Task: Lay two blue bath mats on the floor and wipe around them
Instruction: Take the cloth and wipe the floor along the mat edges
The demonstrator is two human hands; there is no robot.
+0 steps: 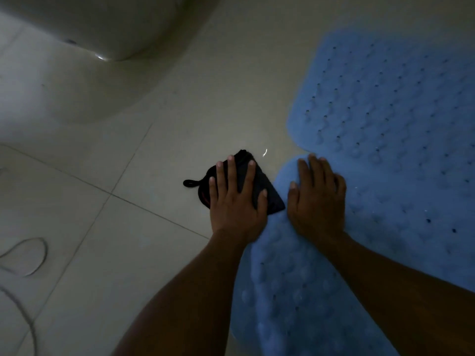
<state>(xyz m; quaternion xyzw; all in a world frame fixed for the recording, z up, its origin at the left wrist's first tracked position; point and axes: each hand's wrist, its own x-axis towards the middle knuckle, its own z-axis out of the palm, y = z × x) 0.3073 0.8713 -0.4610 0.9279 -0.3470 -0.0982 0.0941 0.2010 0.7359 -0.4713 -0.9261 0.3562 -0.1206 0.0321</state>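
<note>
Beside the near mat (295,291), your flat left hand (235,201) presses the black cloth (267,191); your open right hand (317,201) pins the mat's corner, which a careless wipe could lift.

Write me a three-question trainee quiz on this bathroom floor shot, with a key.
1. True or false: the left hand presses flat on a black cloth lying on the tiled floor.
2. Multiple choice: the right hand rests on A) the bare tiles, B) the rounded corner of the near blue mat, C) the white fixture.
3. Fill in: the far blue mat lies flat, and its surface is dotted with small ____.

Key: 1 true; 2 B; 3 holes.
</note>
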